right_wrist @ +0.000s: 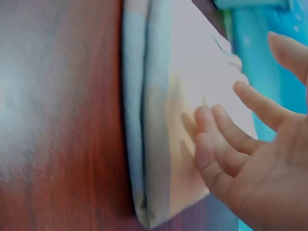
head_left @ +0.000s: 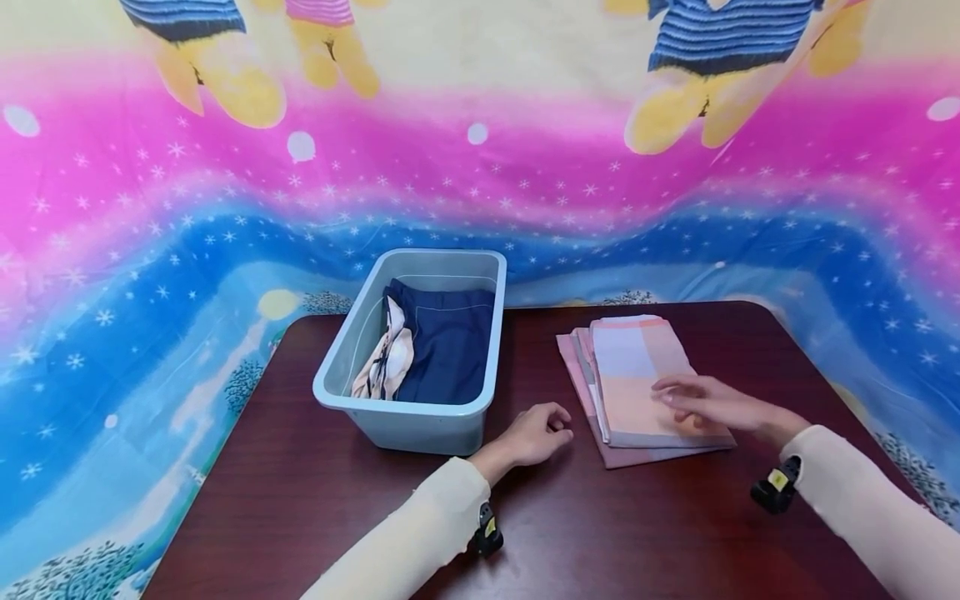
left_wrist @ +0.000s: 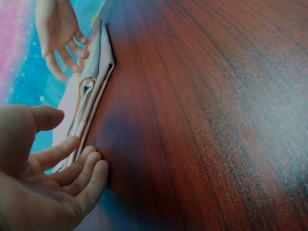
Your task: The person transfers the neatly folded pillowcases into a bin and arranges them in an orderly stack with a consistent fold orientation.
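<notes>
A stack of folded pink, peach and white checked cloth (head_left: 637, 379) lies on the dark wooden table, its layers slightly offset and its folded edges showing in the left wrist view. My right hand (head_left: 705, 404) is over the right part of the cloth, its fingers relaxed and spread apart, holding nothing; in the right wrist view the fingertips (right_wrist: 204, 115) are close over the top layer. Just left of the stack, my left hand (head_left: 532, 433) is low at the tabletop with loosely bent fingers and nothing in them. The fingertips (left_wrist: 98, 173) point toward the stack's edge.
Left of the cloth stands a grey-blue plastic bin (head_left: 412, 407). Inside are a navy folded garment (head_left: 453, 342) and a light patterned cloth (head_left: 388, 362). A colourful printed curtain (head_left: 480, 183) hangs behind the table (head_left: 570, 533) and around its sides.
</notes>
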The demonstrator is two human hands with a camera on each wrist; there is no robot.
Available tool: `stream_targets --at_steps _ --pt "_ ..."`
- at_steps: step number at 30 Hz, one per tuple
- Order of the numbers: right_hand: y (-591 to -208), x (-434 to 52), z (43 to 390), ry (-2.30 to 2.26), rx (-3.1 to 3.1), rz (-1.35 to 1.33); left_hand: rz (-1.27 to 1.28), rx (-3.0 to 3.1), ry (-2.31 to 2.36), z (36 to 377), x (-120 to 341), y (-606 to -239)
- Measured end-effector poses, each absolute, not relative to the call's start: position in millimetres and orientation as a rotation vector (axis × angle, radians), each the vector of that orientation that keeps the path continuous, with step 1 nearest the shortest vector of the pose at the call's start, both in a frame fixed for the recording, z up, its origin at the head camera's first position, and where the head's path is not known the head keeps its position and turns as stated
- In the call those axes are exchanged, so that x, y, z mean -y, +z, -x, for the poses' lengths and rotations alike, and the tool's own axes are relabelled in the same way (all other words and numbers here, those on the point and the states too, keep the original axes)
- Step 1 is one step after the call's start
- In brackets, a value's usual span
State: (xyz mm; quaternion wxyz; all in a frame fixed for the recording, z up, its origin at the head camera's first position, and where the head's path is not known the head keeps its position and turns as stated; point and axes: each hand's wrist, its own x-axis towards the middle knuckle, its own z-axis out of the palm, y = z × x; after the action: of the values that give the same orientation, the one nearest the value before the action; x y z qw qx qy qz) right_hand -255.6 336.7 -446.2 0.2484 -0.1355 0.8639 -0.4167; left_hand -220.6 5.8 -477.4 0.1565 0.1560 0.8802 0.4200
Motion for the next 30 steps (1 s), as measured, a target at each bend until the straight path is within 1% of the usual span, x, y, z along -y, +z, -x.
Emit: stream_targets --at_steps 3,6,10,16,22,30 --pt "-445.9 -348.8 262.9 -1.199 -2.443 0.229 -0.447 -2.511 1.193 219.5 -6.2 -475.9" --pt "-446.7 -359.4 268.5 -1.172 -2.543 0.115 -0.45 -2.502 1.18 218.6 -6.7 -474.7" --pt "-449.1 -370.1 272.3 -1.09 -2.63 0.049 -0.454 -2.501 1.17 217.9 -7.2 -473.8" --pt "-455.2 -379.2 274.2 -1.012 -2.559 -0.067 -0.466 -2.503 1.174 216.8 -7.5 -474.1" --pt "-458.6 -381.5 279.1 -1.014 -2.504 -0.124 -0.484 -2.509 1.17 216.2 -6.5 -475.1" --pt "-458.1 -380.0 285.2 -1.016 -2.49 -0.134 -0.504 -2.514 1.152 215.8 -6.6 -475.3"
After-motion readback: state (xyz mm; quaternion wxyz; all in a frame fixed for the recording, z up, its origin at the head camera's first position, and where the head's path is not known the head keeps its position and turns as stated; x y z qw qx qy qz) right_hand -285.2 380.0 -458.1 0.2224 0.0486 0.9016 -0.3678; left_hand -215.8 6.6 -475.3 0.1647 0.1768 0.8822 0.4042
